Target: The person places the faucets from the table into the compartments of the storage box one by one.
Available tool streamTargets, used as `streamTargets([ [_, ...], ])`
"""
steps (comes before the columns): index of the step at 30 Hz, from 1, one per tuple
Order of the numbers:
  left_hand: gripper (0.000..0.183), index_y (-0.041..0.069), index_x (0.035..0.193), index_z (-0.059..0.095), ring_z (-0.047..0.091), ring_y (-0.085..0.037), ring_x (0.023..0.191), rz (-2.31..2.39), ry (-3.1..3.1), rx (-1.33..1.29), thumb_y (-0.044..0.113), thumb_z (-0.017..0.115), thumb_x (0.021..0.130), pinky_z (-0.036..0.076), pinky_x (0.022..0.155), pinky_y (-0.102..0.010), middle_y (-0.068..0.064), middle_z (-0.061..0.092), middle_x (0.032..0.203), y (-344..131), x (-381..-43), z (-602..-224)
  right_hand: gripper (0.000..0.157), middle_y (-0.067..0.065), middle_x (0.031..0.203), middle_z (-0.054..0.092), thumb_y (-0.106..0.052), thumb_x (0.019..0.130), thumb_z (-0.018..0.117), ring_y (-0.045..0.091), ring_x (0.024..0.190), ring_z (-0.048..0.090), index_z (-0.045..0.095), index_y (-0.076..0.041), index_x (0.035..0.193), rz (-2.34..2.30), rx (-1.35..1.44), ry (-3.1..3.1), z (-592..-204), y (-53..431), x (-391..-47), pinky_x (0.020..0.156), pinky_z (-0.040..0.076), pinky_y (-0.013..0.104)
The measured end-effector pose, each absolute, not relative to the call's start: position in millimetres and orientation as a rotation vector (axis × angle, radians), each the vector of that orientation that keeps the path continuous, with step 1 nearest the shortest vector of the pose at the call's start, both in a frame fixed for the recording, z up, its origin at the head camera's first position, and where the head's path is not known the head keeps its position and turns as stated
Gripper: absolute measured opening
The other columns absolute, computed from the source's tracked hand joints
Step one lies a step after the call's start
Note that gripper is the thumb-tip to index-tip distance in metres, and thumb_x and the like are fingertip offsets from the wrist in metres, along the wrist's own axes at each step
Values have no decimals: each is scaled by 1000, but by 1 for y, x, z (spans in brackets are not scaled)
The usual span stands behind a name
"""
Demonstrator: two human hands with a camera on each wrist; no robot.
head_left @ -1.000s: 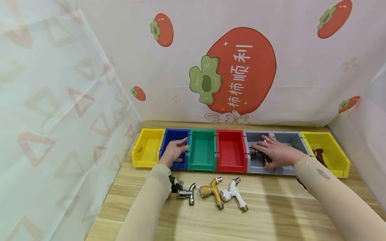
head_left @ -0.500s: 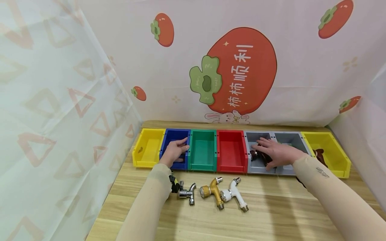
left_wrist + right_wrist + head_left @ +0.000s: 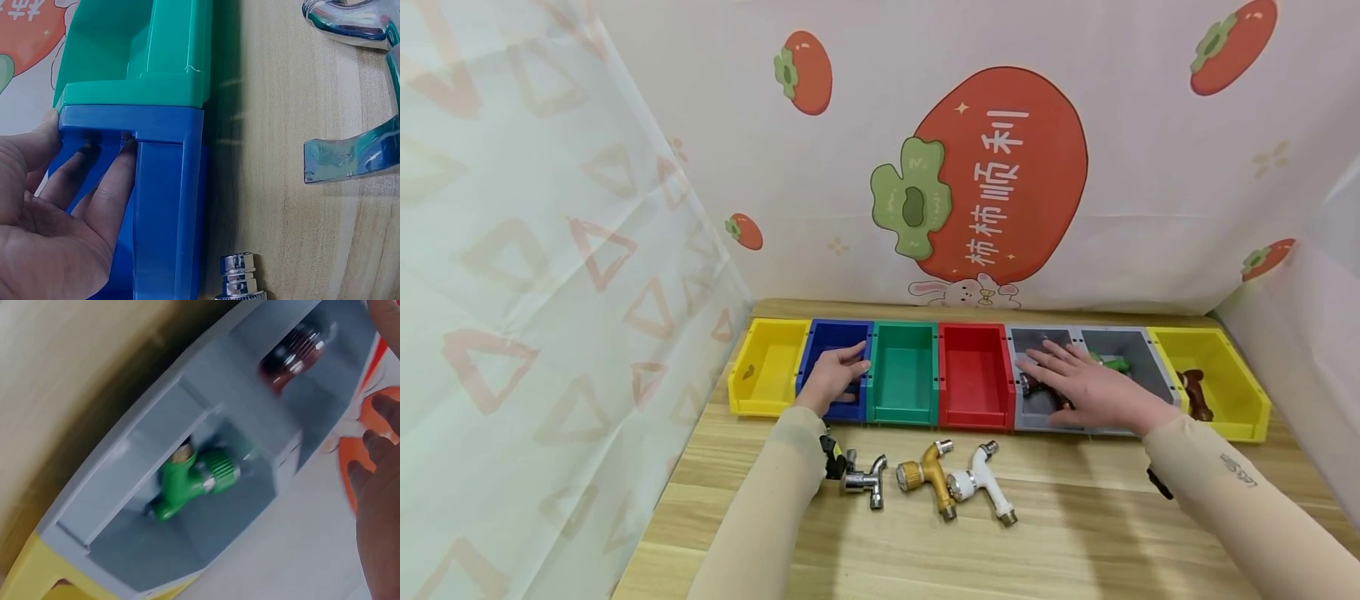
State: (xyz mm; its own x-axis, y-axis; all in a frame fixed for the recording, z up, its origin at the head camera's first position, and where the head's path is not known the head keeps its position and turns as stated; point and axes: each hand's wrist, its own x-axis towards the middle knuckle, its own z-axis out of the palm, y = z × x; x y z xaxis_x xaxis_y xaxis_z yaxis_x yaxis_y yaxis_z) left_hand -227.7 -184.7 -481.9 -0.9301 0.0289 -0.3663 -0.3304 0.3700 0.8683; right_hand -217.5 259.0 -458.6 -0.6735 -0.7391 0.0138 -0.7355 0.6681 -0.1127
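Note:
My left hand [image 3: 833, 379] holds the side wall of the blue bin [image 3: 165, 206], its thumb at the rim and its fingers inside against the wall. Over the two grey bins [image 3: 1131, 342], my right hand [image 3: 1093, 387] has its fingers spread and holds nothing. A dark reddish-brown faucet [image 3: 294, 356] lies in the left grey bin, partly under that hand in the head view. In the right grey bin sits a green faucet [image 3: 181, 481], mostly hidden from the head by the hand.
Chrome [image 3: 868, 481], gold [image 3: 934, 479] and white [image 3: 988, 483] faucets lie on the wooden table, with a black item [image 3: 832, 458] near the left sleeve. A brown faucet [image 3: 1195, 396] is in the right yellow bin [image 3: 1232, 383]. Green [image 3: 904, 367] and red [image 3: 973, 375] bins stand mid-row.
My right hand has come away from the brown faucet in the left grey bin, rising and shifting right with straighter fingers. The green faucet shows more now. My left hand stays put.

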Motion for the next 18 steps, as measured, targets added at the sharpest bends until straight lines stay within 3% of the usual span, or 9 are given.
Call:
streamTargets([
  [7,55,35,156,44,54,-28,136,1589,2312,-267,26,61,105,54,99,-56,-2,53,153,-185,-227,-482,107,14,163,36,-44,73,91,47,150,24,35,-23,161,-245,-1414,2772,-460,231,-189,116,27,69],
  [18,55,36,156,43,54,-28,137,1583,2314,-262,26,61,105,54,99,-56,-2,52,154,-185,-227,-482,108,11,166,32,-56,76,85,47,150,27,28,-31,164,-257,-1608,2542,-482,198,-152,115,33,67],
])
